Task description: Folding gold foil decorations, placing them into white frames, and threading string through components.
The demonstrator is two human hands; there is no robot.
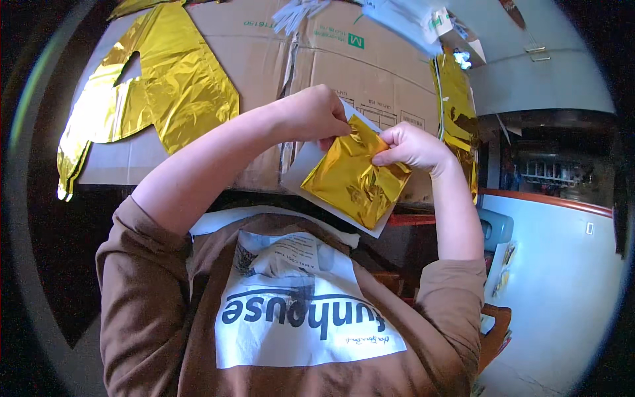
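A folded square of shiny gold foil (354, 178) lies over a white card (302, 167), whose edges stick out around it. Both are held slanted at the near edge of the cardboard, in front of my chest. My left hand (314, 114) pinches the foil's upper edge, its fingertips partly hidden behind the knuckles. With its thumb on top, my right hand (415, 149) grips the upper right corner of the foil; its other fingers are curled underneath. Off to the left, a large flat gold foil letter balloon (192, 86), shaped like an A, is spread out.
Flattened brown cardboard (254, 40) covers the work surface. More gold foil (458, 106) hangs along its right edge. White straw-like strips (297, 14) and a small white box (453, 33) sit at the back. A pale cabinet (562, 284) stands at the right.
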